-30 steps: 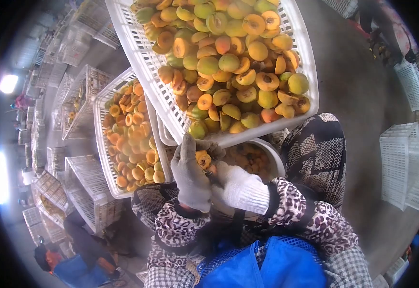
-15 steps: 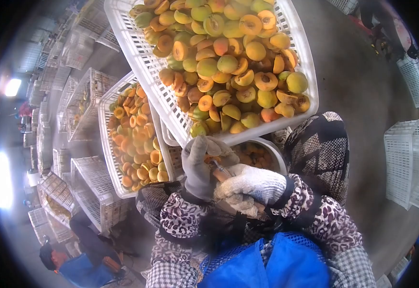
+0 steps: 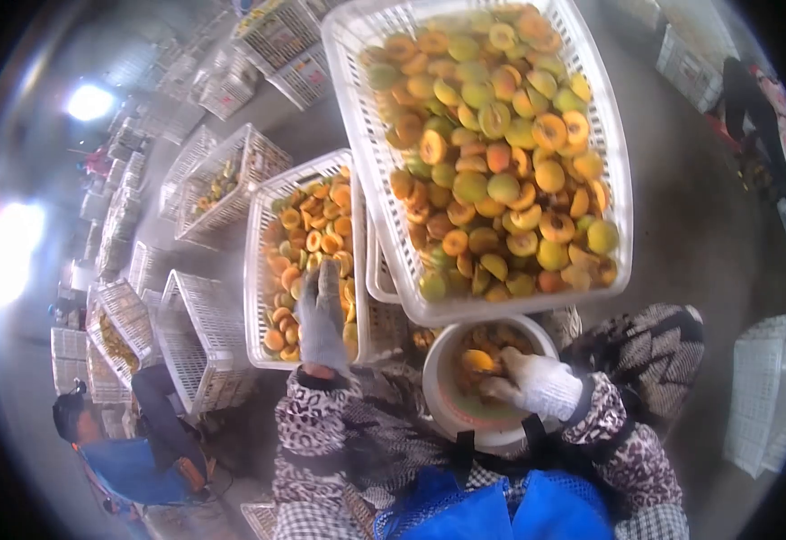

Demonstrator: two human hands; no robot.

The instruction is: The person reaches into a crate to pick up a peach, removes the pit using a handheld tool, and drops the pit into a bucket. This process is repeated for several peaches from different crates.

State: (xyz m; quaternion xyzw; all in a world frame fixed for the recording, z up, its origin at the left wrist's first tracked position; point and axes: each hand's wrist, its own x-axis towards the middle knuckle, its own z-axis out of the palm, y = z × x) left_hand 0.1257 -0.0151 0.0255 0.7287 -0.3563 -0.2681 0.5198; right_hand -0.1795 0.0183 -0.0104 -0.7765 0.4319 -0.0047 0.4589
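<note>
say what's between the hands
Between the left hand and right hand, the head view shows the left crate's rim, a dim gap, then the bucket's rim.

Grey floor [image 3: 685, 243] spreads around you, dull and smooth to your right. On your left, white crates [image 3: 123, 193] run back in rows into a pale haze, some tilted. Beyond them you face two white glares: a small one [image 3: 90, 103] and a larger one [image 3: 8, 252]; whether they are lamps or windows, you can't tell. More crates [image 3: 771, 387] line your right side.
</note>
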